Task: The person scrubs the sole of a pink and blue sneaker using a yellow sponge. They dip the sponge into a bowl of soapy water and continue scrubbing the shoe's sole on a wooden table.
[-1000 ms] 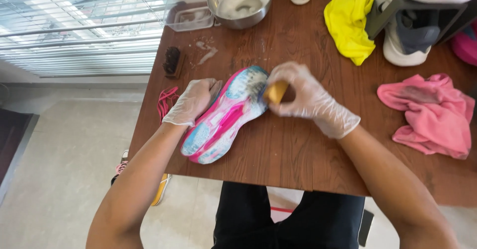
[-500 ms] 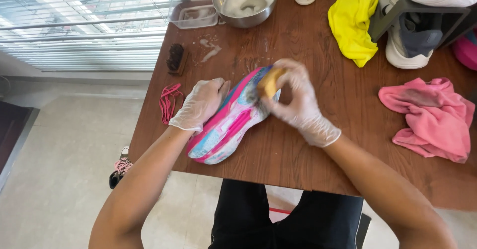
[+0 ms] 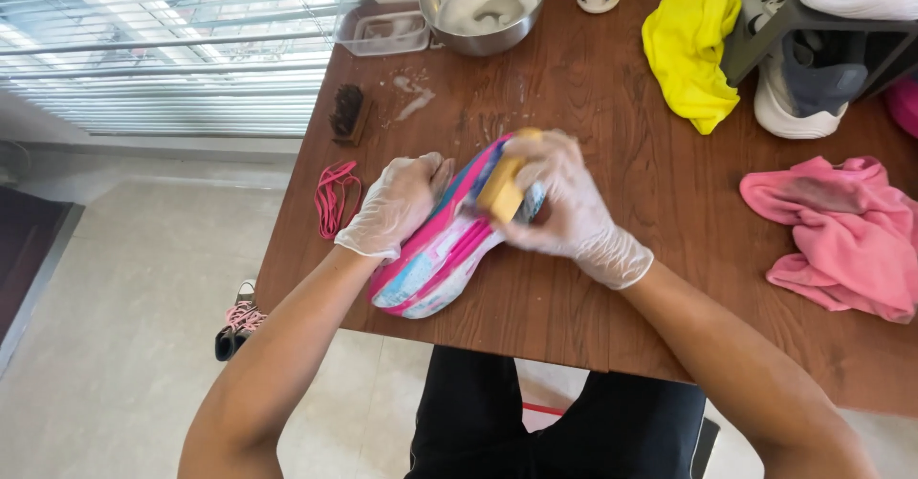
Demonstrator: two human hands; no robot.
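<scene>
Brown wooden table beside a bright window with blinds; two gloved hands work on a pink shoe.

Near the table's middle, toward 7 o'clock, the shoe lies on its side, pink with pale blue patches; the left hand cups its 9 o'clock edge, fingers curled and pressed against it; the right hand has its fingers closed around a yellow brush, held against the shoe's upper end; at 11 o'clock sits a metal bowl of white foam, a clear plastic tray touching its left side; a small dark brush and pink laces lie toward 9 o'clock; a yellow cloth hangs at 1 o'clock; a pink towel rests at 3 o'clock.
</scene>
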